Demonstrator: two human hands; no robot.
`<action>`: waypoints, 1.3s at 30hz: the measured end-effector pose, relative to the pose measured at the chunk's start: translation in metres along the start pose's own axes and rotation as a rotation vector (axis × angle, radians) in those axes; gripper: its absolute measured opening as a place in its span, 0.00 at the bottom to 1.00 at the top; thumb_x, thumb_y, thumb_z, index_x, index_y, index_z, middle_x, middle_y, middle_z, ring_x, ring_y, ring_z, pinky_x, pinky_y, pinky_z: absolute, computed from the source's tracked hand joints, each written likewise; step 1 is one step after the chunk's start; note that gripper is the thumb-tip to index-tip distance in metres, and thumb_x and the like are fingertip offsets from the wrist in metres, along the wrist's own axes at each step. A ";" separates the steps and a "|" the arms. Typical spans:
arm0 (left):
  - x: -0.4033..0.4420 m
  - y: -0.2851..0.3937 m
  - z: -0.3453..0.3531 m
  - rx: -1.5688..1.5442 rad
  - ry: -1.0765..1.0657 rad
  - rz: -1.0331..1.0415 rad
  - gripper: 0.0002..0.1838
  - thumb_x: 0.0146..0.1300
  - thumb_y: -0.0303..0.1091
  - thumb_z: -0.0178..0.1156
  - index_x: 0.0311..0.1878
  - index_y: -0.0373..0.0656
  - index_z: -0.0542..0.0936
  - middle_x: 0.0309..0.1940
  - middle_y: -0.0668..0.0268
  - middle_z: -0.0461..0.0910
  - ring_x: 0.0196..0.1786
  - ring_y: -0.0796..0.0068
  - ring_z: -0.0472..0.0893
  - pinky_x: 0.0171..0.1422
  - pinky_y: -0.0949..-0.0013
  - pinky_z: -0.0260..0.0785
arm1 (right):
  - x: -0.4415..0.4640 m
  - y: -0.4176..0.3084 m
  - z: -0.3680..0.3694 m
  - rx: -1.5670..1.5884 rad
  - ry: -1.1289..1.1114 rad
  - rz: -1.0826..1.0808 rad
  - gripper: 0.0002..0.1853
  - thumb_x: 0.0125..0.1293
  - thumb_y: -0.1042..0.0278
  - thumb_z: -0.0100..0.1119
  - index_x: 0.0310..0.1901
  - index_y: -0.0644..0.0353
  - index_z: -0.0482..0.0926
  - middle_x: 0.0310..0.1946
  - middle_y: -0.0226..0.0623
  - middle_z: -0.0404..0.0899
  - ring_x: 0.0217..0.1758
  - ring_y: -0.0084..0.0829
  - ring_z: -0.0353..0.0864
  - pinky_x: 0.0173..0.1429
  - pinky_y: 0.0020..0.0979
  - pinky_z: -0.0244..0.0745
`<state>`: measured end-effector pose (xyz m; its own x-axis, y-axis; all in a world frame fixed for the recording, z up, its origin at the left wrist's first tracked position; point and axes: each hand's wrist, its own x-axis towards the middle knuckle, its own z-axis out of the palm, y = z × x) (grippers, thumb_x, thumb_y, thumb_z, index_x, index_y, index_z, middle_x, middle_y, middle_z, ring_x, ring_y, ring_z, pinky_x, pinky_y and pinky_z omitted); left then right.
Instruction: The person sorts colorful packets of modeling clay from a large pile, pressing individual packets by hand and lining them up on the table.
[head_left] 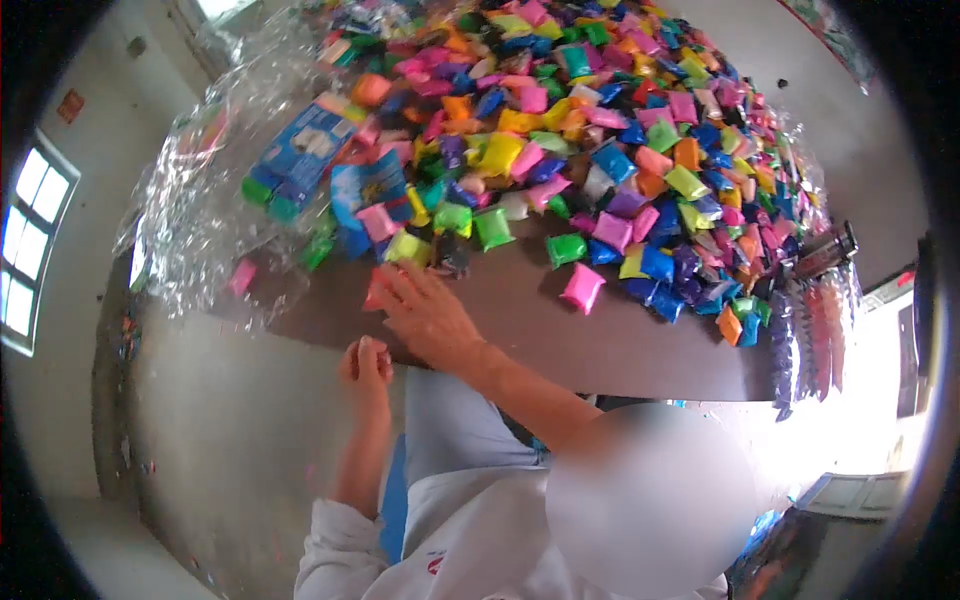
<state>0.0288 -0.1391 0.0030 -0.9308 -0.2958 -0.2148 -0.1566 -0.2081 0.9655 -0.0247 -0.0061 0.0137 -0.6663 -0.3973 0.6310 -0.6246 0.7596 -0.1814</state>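
My right hand [432,318] reaches over the near edge of the brown table with its fingers stretched out and lying flat. Its fingertips rest on or right beside a small red packet [374,290], partly hidden by them. Just beyond the fingers lies a yellow-green packet [408,248], with a dark packet [453,258] to its right. My left hand [368,362] is in front of the table edge, fingers curled closed; whatever is in it, if anything, is hidden.
A large heap of colourful small packets [600,150] covers the table [500,340]. Crumpled clear plastic [200,210] and a blue printed pack [303,150] lie at left. Strips of purple and pink packets [820,335] hang over the right edge. One pink packet [583,288] lies apart.
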 end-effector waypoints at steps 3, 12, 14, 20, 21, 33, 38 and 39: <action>0.000 0.000 -0.001 0.041 0.005 -0.004 0.12 0.62 0.39 0.52 0.27 0.42 0.72 0.19 0.72 0.67 0.21 0.83 0.64 0.25 0.78 0.57 | -0.003 0.002 0.016 0.043 -0.195 -0.026 0.26 0.60 0.57 0.51 0.59 0.59 0.69 0.65 0.42 0.62 0.70 0.44 0.56 0.70 0.41 0.54; 0.024 -0.046 -0.020 0.262 0.095 0.305 0.16 0.65 0.45 0.53 0.27 0.43 0.72 0.16 0.72 0.66 0.17 0.83 0.63 0.20 0.76 0.52 | -0.002 -0.003 0.019 0.088 -0.234 0.058 0.35 0.59 0.51 0.51 0.64 0.64 0.61 0.68 0.45 0.56 0.72 0.44 0.52 0.73 0.43 0.47; 0.026 -0.051 -0.007 0.479 0.105 0.584 0.17 0.65 0.46 0.53 0.27 0.43 0.72 0.17 0.72 0.66 0.17 0.83 0.63 0.20 0.76 0.52 | -0.003 0.001 0.024 0.100 -0.253 0.048 0.35 0.59 0.52 0.51 0.64 0.65 0.60 0.68 0.45 0.56 0.72 0.44 0.52 0.73 0.43 0.47; -0.011 0.012 0.027 0.042 -0.018 0.211 0.17 0.66 0.46 0.53 0.27 0.43 0.72 0.17 0.73 0.66 0.18 0.84 0.63 0.21 0.77 0.51 | -0.007 0.003 0.031 0.149 -0.121 0.014 0.32 0.56 0.55 0.53 0.60 0.65 0.63 0.65 0.46 0.60 0.70 0.43 0.55 0.72 0.43 0.50; -0.010 0.014 0.028 0.059 -0.015 0.156 0.15 0.66 0.46 0.52 0.29 0.45 0.72 0.22 0.73 0.67 0.24 0.84 0.65 0.25 0.79 0.55 | -0.007 0.005 0.027 0.161 -0.016 -0.014 0.29 0.55 0.57 0.53 0.56 0.65 0.68 0.62 0.46 0.64 0.68 0.44 0.59 0.71 0.43 0.52; -0.029 0.009 0.103 0.137 -0.286 0.162 0.16 0.68 0.44 0.50 0.27 0.44 0.72 0.18 0.72 0.67 0.19 0.85 0.64 0.22 0.77 0.54 | -0.097 0.077 -0.143 0.039 0.273 0.370 0.13 0.50 0.73 0.60 0.40 0.60 0.78 0.44 0.40 0.77 0.52 0.42 0.74 0.57 0.41 0.68; -0.029 -0.009 0.142 0.228 -0.481 0.113 0.15 0.67 0.41 0.48 0.30 0.41 0.74 0.18 0.73 0.68 0.20 0.86 0.65 0.23 0.78 0.56 | -0.153 0.098 -0.188 -0.116 0.282 0.584 0.11 0.52 0.75 0.60 0.39 0.61 0.78 0.42 0.41 0.78 0.50 0.42 0.75 0.55 0.39 0.70; -0.030 -0.012 0.147 0.297 -0.511 0.162 0.14 0.67 0.40 0.48 0.29 0.41 0.74 0.19 0.73 0.68 0.21 0.86 0.65 0.23 0.78 0.56 | -0.165 0.100 -0.193 -0.138 0.317 0.636 0.12 0.51 0.75 0.60 0.40 0.61 0.78 0.43 0.41 0.79 0.49 0.43 0.76 0.54 0.39 0.70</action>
<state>0.0100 0.0096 0.0194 -0.9796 0.1979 -0.0351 -0.0171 0.0922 0.9956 0.1014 0.2350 0.0371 -0.7203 0.2963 0.6272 -0.0839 0.8604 -0.5028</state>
